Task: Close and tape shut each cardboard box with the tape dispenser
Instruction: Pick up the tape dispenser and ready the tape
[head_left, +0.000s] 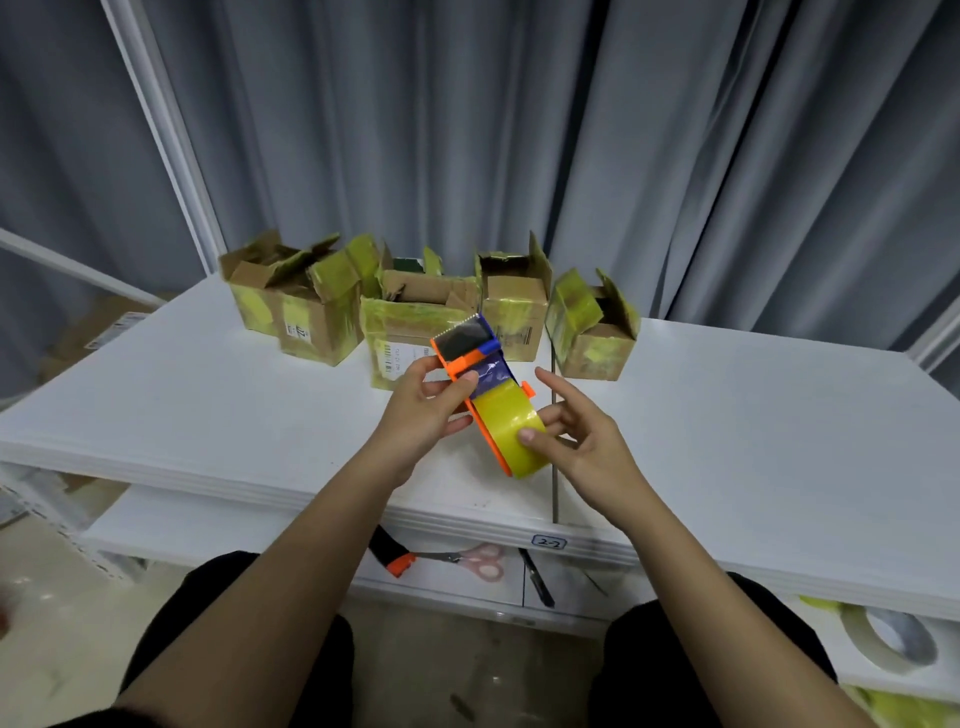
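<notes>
An orange and blue tape dispenser (480, 374) with a yellow tape roll (511, 428) is held above the white table (182, 395). My left hand (421, 410) grips its orange frame from the left. My right hand (576, 436) has its thumb on the roll's face and curled fingers behind the roll, the index finger pointing up free. Several open cardboard boxes with old yellow tape stand in a row at the back: one far left (306, 306), a wide one (415, 322), a narrow one (514, 306), and one at right (592, 332).
Grey curtains hang behind the table. On the lower shelf lie pink-handled scissors (467, 558), an orange-tipped tool (395, 556) and a dark pen-like object (537, 579). A tape roll (888, 642) lies at the lower right. My knees are below the table edge.
</notes>
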